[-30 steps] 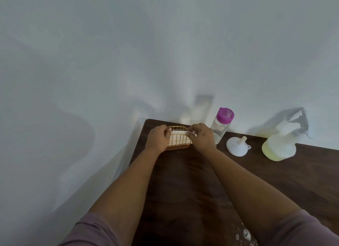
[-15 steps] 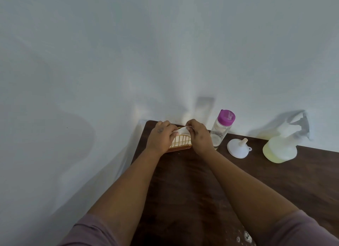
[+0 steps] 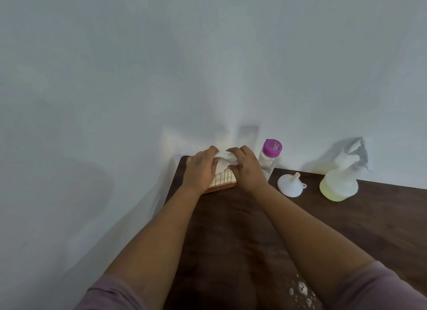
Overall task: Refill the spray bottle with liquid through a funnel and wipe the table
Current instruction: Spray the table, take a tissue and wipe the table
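Both hands are up at the far left corner of the table (image 3: 346, 228), w/ a white tissue (image 3: 225, 158) stretched between them just above a gold wire basket (image 3: 223, 181). Left hand (image 3: 202, 168) pinches the tissue's left end, fingers curled over it; right hand (image 3: 246, 167) grips the right end the same way, so the tissue sits at the fingertips of both, bunched in the middle. The basket stands on the table directly below and between the hands, partly hidden by them; only its front wires and wooden base show. Right of the right hand, nearly touching the wrist, stands a clear bottle w/ purple cap (image 3: 270, 158), upright, against the wall. Further right a white funnel (image 3: 291, 185) rests mouth-down, spout pointing up, apart from the bottle. Beyond that the spray bottle (image 3: 339, 185), translucent w/ pale yellow liquid in the lower part, stands upright near the wall, trigger head on, well apart from both hands. Near the front edge, btwn the forearms, a patch of white foam bubbles (image 3: 301, 291) lies on the dark wood. The forearms cross over the middle of the table and block some of it. Count: 1 tissue in hand, 1 basket, 1 purple-cap bottle, 1 funnel, 1 spray bottle, 1 foam patch, 2 hands.
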Demonstrator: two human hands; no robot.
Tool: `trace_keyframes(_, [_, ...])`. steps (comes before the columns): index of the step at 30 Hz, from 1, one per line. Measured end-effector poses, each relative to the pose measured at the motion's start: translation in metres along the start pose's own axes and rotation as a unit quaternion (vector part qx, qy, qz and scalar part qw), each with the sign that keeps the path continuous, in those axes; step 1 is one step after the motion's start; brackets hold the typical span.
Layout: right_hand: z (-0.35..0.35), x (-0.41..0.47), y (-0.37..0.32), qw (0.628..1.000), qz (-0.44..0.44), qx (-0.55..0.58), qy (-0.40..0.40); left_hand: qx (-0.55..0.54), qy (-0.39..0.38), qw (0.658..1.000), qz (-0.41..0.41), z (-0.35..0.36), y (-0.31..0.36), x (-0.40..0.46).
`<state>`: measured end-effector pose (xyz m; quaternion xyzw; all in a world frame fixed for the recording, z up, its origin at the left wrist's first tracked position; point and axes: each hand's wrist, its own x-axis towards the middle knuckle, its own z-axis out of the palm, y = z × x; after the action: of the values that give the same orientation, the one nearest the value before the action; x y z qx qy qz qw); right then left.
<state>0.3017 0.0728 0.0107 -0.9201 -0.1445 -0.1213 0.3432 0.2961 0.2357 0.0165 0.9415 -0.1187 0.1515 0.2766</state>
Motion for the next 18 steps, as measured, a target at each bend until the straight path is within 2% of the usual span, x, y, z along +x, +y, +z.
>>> trace_keyframes(2, [-0.012,-0.008,-0.004,1.0,-0.013,-0.004,0.017,-0.026,0.005,0.999,0.021,-0.007,0.009,-0.009])
trace_keyframes(4, [-0.027,-0.022,-0.007,1.0,-0.001,0.013,0.007,-0.059,-0.028,0.998,0.025,-0.013,0.019,-0.023])
trace_keyframes(8, [-0.069,-0.07,-0.003,0.998,0.035,-0.035,-0.05,-0.076,-0.109,0.991,0.005,-0.008,0.054,-0.066])
trace_keyframes(13, [-0.118,-0.159,-0.003,0.979,0.037,-0.099,-0.174,-0.068,-0.198,0.975,0.079,0.013,0.128,-0.135])
trace_keyframes(16, [-0.135,-0.221,0.003,0.972,0.046,-0.096,-0.21,-0.087,-0.214,0.969,0.085,0.032,0.17,-0.175])
trace_keyframes(18, [-0.149,-0.266,0.016,0.968,0.103,-0.079,-0.213,-0.107,-0.221,0.967,0.072,0.044,0.197,-0.202])
